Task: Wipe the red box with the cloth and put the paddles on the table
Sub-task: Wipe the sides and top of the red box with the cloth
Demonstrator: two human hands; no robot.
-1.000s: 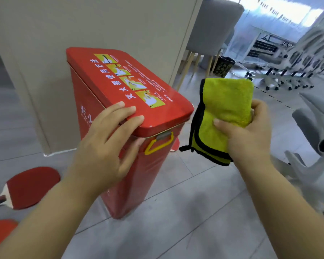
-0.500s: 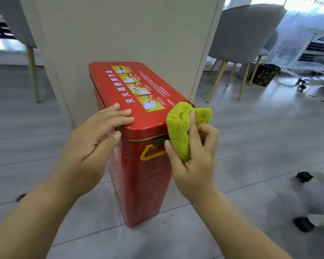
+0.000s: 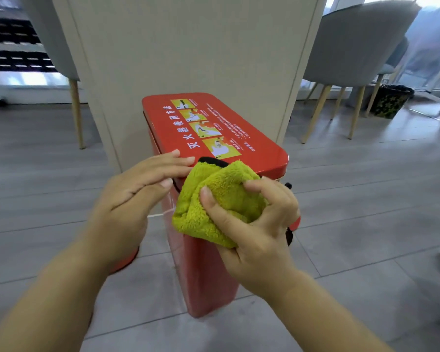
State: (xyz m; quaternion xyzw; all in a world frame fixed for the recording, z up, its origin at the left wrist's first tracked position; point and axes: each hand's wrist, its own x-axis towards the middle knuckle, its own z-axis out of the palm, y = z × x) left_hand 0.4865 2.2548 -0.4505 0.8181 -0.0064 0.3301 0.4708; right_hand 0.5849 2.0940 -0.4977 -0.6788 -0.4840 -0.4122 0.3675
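A tall red metal box (image 3: 259,146) with yellow instruction pictures on its lid stands on the floor against a beige pillar. My right hand (image 3: 259,232) is closed on a bunched yellow-green cloth (image 3: 214,199) with black trim, pressed on the lid's near edge and front face. My left hand (image 3: 135,196) rests flat on the lid's near left corner, fingers spread, thumb on the side. A red paddle (image 3: 127,260) shows as a sliver on the floor behind my left wrist; another red paddle edge (image 3: 295,222) peeks out beyond my right hand.
The beige pillar (image 3: 188,59) rises right behind the box. Grey chairs with wooden legs (image 3: 353,54) stand at the right, one chair leg (image 3: 76,113) at the left. A dark patterned bin (image 3: 390,100) sits far right. Grey tiled floor surrounds the box.
My right hand has brought the cloth from the air at the right onto the lid's right corner, then across to the near edge beside my left hand. The view has swung left.
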